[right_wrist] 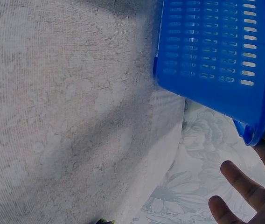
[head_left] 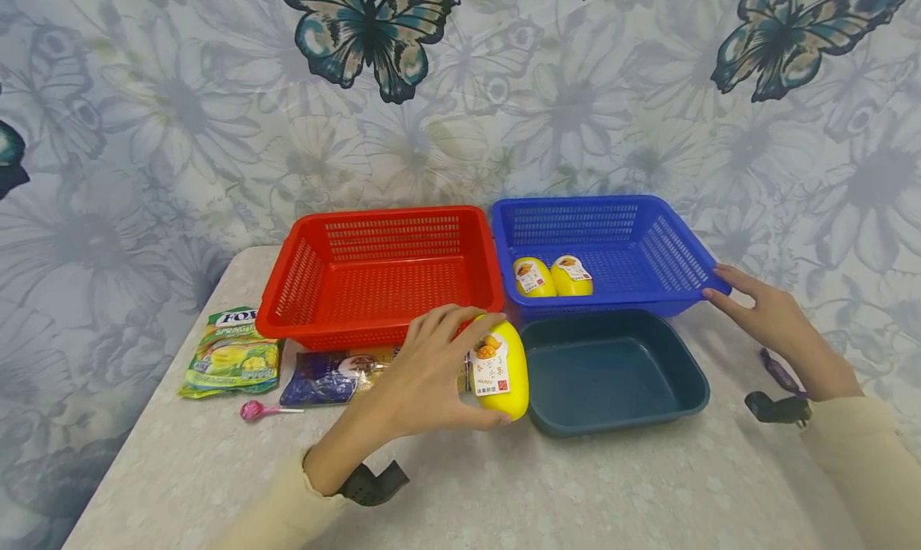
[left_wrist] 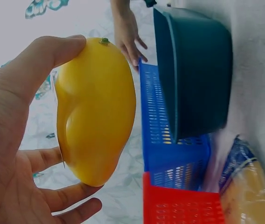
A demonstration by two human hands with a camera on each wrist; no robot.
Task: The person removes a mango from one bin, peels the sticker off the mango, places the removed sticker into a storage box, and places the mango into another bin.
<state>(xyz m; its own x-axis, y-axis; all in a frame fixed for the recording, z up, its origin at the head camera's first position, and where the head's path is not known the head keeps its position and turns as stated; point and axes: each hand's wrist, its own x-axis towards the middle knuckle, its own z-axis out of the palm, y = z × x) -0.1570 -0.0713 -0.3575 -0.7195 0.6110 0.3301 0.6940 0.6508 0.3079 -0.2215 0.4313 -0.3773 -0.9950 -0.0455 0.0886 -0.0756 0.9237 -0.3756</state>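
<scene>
The left hand grips a mango, the right hand rests flat-fingered on the blue basket holding two mangoes.

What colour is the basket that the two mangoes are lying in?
Blue basket, holding two yellow mangoes; the head view shows it best.

Glossy yellow mango-shaped plastic fruit with orange-and-white printed label, upright, gripped in left hand just above table, between red slatted plastic basket and dark teal tray. Blue slatted plastic basket behind tray, holding two identical yellow fruits, right hand touching its right rim.
</scene>
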